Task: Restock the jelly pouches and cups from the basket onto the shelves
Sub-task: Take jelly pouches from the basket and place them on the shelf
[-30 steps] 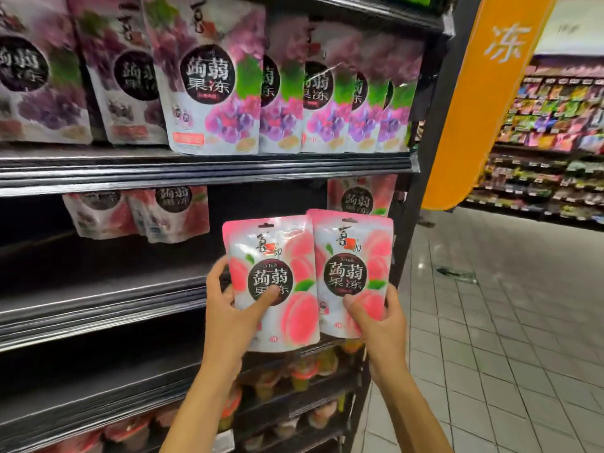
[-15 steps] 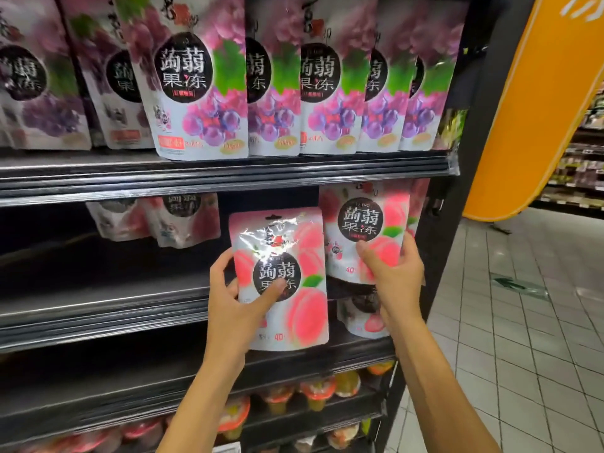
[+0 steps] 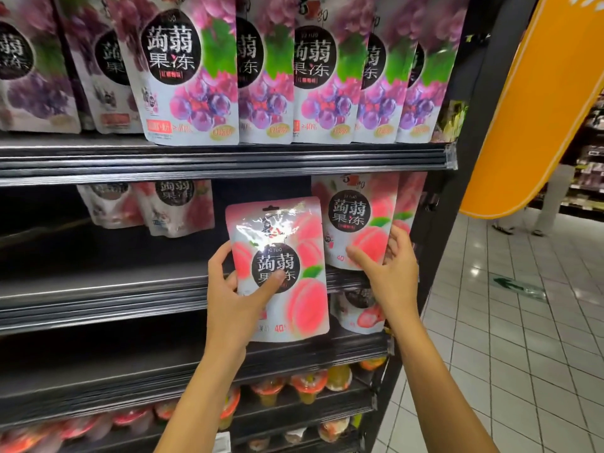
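Top shelf [image 3: 222,161]: grape pouches [image 3: 192,70] in a row at front edge. Middle shelf [image 3: 98,292]: peach pouches [image 3: 354,220] at right end. Lower shelves: jelly cups [image 3: 307,384].

We see a peach pouch [image 3: 277,269] at the centre: pale pink fading to white, printed with rosy peaches, a green leaf and a black roundel with white characters. Glare whitens its top. At two o'clock from it, a second peach pouch [image 3: 356,220] carries the same pattern. Along twelve o'clock, grape pouches [image 3: 192,70] show purple and magenta grapes, green leaves and black roundels on silver-white. The shelves [image 3: 196,161] are black with grey edges. At six o'clock, jelly cups [image 3: 307,384] have orange-red lids over yellow. At two o'clock hangs an orange sign [image 3: 536,109]. At four o'clock the floor [image 3: 523,371] is white tile in a grey grid, marked with a green arrow [image 3: 518,286].
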`<state>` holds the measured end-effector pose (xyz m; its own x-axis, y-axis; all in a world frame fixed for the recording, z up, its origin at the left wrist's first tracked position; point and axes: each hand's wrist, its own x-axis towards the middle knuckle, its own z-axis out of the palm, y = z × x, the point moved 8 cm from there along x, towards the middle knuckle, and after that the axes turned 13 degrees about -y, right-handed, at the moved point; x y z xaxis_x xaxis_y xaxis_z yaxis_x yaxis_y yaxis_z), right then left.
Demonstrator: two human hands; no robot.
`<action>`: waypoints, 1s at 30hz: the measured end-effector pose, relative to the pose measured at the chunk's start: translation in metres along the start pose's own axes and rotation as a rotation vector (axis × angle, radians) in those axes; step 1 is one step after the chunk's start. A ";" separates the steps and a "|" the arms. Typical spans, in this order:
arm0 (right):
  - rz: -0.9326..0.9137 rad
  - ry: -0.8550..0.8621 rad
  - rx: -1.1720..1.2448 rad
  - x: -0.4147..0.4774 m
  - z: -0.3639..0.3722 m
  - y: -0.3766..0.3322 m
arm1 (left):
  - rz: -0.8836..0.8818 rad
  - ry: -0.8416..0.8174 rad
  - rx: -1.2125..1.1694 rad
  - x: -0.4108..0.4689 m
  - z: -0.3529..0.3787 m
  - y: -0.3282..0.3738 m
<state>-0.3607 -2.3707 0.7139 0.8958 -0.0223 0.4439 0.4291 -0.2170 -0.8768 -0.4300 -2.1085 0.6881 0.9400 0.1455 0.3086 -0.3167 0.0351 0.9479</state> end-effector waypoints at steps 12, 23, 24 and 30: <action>0.079 0.152 -0.285 -0.003 -0.011 0.005 | 0.018 0.009 -0.041 0.008 0.010 -0.002; -0.056 0.302 -0.258 -0.021 -0.014 -0.009 | 0.031 -0.021 -0.001 0.020 0.021 0.006; -0.100 0.267 -0.187 -0.026 -0.010 -0.013 | 0.039 -0.029 0.011 0.021 0.022 0.008; -0.029 -0.351 0.169 -0.027 0.050 -0.023 | 0.131 -0.067 0.118 0.030 0.034 0.029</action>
<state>-0.3891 -2.3164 0.7130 0.8556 0.3229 0.4046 0.4417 -0.0476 -0.8959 -0.4066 -2.1365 0.7274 0.8991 0.0753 0.4312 -0.4239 -0.0964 0.9006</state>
